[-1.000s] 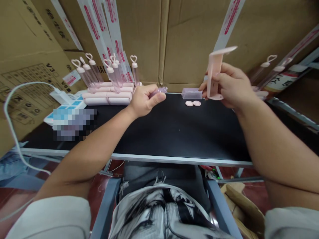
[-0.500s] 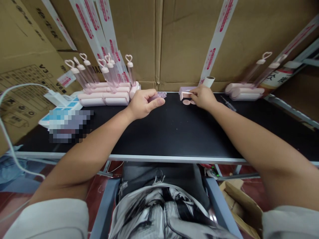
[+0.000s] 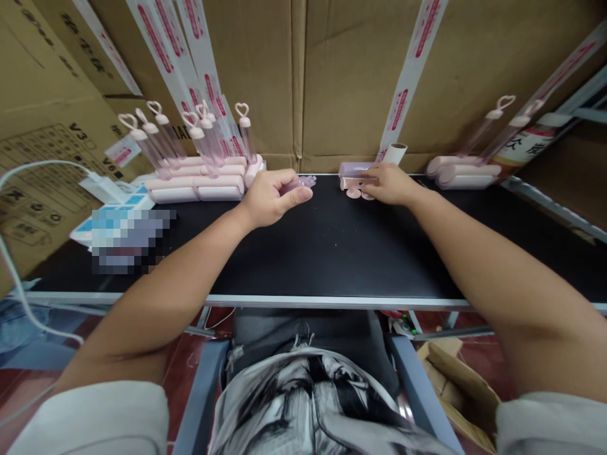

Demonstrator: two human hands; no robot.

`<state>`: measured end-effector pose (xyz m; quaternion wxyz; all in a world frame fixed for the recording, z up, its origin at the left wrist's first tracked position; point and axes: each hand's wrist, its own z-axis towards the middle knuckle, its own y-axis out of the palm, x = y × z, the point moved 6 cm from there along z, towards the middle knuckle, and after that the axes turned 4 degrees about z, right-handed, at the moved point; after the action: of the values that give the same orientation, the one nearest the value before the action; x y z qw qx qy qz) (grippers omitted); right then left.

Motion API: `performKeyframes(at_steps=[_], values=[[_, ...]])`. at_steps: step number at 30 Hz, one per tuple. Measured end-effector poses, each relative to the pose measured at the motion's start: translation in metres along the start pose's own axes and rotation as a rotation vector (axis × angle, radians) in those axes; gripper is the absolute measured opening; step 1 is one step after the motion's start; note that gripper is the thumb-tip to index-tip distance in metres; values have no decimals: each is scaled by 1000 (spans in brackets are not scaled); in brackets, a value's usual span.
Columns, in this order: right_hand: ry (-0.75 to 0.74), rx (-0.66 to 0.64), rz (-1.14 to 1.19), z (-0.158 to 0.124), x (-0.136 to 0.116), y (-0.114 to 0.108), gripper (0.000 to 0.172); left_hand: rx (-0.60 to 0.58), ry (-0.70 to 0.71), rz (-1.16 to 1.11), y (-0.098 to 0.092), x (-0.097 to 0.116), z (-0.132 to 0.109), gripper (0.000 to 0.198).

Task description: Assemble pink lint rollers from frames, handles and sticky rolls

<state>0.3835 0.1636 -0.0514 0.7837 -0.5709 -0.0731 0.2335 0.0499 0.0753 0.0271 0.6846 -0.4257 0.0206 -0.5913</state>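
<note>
My left hand [image 3: 272, 196] is closed in a loose fist on a small clear pink tube piece [image 3: 300, 184], resting on the black table [image 3: 332, 253] near its far edge. My right hand [image 3: 389, 183] lies further right, fingers pressed onto a small pink block [image 3: 353, 170] standing at the table's back edge. Two pink discs [image 3: 356, 193] lie just under that block beside my fingers. A white paper roll [image 3: 394, 153] stands right behind my right hand.
Cardboard boxes [image 3: 303, 76] with printed tape wall in the back and left. Pink cases with several heart-topped tubes [image 3: 199, 170] stand at the back left, two more [image 3: 467, 172] at the back right. A white power strip and cable [image 3: 99, 186] lie far left.
My right hand has lowered from holding a tall pink part in the air, set it away, and now rests on the small pink block. The left hand has stayed put.
</note>
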Motion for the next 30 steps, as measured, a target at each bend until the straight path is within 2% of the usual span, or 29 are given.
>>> performKeyframes(at_steps=[4, 8, 17, 21, 27, 30], values=[[50, -82, 79, -8, 2, -8, 65, 8, 7, 2, 0, 2, 0, 77], [139, -79, 117, -9, 12, -8, 60, -2, -14, 11, 0, 1, -1, 76], [141, 43, 70, -5, 20, -5, 33, -17, -30, 21, 1, 1, -1, 76], [128, 67, 102, -7, 12, -5, 31, -17, -33, 28, 1, 3, -1, 77], [178, 66, 45, -6, -8, 3, 45, -28, -41, 44, 2, 1, 0, 78], [188, 48, 37, -5, -13, 7, 40, -47, -58, 38, 4, -1, -1, 76]])
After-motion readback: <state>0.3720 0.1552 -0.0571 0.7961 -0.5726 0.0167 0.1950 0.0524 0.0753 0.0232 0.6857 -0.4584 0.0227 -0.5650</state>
